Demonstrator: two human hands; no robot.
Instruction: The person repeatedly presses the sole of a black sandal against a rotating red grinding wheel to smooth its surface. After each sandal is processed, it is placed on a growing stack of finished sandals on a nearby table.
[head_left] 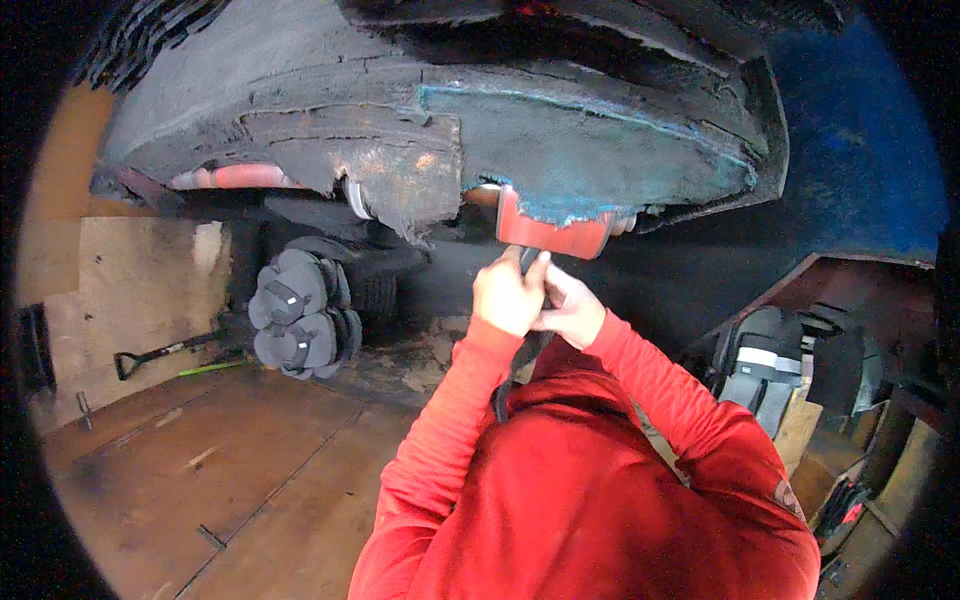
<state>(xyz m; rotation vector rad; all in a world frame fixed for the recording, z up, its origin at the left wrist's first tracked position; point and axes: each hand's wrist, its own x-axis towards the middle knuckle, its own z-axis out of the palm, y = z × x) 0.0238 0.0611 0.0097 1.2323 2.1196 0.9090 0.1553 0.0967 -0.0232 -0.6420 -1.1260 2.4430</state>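
Note:
Both my hands are raised close together at the middle of the view, in red sleeves. My left hand (507, 296) is closed around a small dark piece (528, 258), whose kind I cannot make out. My right hand (575, 310) pinches the same piece from the right, fingers bent toward the left hand. The piece's upper end is at the lower edge of a red abrasive belt or wheel (555, 237), blurred as if turning. Fingers hide most of the piece. Above the belt hangs a dusty, ragged-edged cover (590, 150) with a blue-green tint.
Another red roller (235, 177) shows under the dusty housing at left. Bundles of grey soles (300, 310) with dark straps stand beyond my left arm. A black-handled tool (165, 352) leans by a board. More grey soles (765, 365) are at right, beside a blue panel (850, 140).

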